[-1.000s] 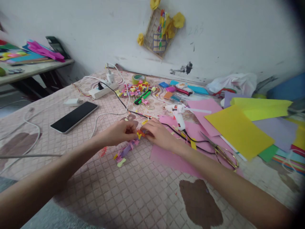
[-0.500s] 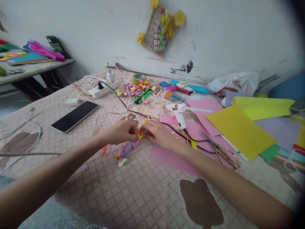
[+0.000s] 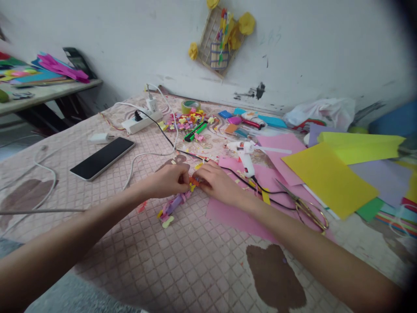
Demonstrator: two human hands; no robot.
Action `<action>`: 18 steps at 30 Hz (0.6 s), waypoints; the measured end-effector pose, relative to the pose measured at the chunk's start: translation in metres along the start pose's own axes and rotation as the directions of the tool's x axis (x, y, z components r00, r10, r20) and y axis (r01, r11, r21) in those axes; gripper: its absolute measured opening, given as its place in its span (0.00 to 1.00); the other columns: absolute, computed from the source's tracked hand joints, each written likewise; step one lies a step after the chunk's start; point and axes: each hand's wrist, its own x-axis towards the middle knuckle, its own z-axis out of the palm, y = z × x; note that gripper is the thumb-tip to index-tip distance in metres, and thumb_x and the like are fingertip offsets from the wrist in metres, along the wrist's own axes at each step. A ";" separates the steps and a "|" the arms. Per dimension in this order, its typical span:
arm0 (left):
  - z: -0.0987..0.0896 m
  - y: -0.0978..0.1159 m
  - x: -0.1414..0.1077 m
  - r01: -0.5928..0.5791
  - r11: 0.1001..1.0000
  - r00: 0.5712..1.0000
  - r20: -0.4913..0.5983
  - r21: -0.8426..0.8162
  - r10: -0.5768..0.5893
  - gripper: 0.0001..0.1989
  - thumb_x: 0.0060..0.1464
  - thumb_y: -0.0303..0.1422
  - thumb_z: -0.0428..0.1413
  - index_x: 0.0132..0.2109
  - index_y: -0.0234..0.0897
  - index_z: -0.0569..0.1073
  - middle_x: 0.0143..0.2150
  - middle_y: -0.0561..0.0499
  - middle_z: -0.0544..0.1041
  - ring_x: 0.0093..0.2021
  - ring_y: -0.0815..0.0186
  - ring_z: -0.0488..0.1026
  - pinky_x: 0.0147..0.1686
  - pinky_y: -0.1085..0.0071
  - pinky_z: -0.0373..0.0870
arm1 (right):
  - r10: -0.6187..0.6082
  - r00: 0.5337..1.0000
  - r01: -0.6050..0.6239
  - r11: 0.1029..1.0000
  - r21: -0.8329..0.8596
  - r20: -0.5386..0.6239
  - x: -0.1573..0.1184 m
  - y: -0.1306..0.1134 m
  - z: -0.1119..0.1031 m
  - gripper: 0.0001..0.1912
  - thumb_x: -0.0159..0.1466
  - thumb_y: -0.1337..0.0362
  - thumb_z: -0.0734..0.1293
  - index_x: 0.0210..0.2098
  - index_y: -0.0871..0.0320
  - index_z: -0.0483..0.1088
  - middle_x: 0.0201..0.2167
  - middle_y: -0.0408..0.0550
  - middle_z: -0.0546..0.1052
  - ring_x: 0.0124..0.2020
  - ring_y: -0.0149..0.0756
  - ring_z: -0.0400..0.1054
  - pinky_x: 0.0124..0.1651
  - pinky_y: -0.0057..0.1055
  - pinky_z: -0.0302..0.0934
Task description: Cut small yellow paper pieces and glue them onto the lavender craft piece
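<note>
My left hand (image 3: 171, 180) and my right hand (image 3: 215, 180) meet near the middle of the table, fingers closed. Between their fingertips is a small orange piece (image 3: 194, 181), partly hidden, at the upper end of a decorated strip (image 3: 174, 205). The strip is purple and pink with yellow flower-shaped bits along it, and its lower end lies on the cloth. Both hands pinch at the orange end; how each finger grips is hard to see. A white hot glue gun (image 3: 245, 158) rests right of my right hand, with a glue stick in its back.
A phone (image 3: 103, 158) and a power strip (image 3: 143, 123) lie to the left, with cables across the cloth. Behind are foam flowers (image 3: 185, 123), a green cutter (image 3: 196, 131) and tape (image 3: 190, 106). Scissors (image 3: 306, 208) and coloured paper (image 3: 329, 180) are on the right.
Both hands stay at almost the same place on the orange piece. The whole view has shifted only very slightly.
</note>
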 end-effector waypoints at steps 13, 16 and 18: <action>0.000 0.000 -0.004 0.055 0.970 0.998 0.039 -0.235 -0.047 0.06 0.46 0.30 0.53 0.33 0.35 0.66 0.25 0.54 0.71 0.23 0.71 0.68 0.21 0.76 0.63 | 0.004 1.000 -0.004 1.000 0.002 0.018 0.000 -0.001 0.000 0.05 0.62 0.72 0.62 0.37 0.60 0.67 0.35 0.50 0.71 0.39 0.38 0.60 0.45 0.32 0.54; -0.005 -0.003 -0.008 0.095 0.957 0.995 0.023 -0.275 -0.093 0.07 0.48 0.33 0.53 0.34 0.36 0.64 0.23 0.55 0.69 0.21 0.72 0.67 0.19 0.77 0.63 | 0.002 1.000 -0.002 1.000 0.002 0.010 0.000 -0.001 -0.001 0.04 0.62 0.71 0.62 0.38 0.61 0.67 0.35 0.50 0.71 0.40 0.38 0.60 0.45 0.32 0.54; -0.005 -0.003 -0.011 0.088 0.962 0.995 -0.022 -0.257 -0.097 0.07 0.49 0.35 0.53 0.33 0.36 0.64 0.23 0.56 0.68 0.20 0.72 0.66 0.19 0.77 0.62 | 0.002 1.000 -0.002 1.000 0.005 0.007 -0.001 -0.001 -0.001 0.04 0.63 0.71 0.62 0.38 0.60 0.67 0.35 0.50 0.71 0.40 0.38 0.60 0.44 0.32 0.54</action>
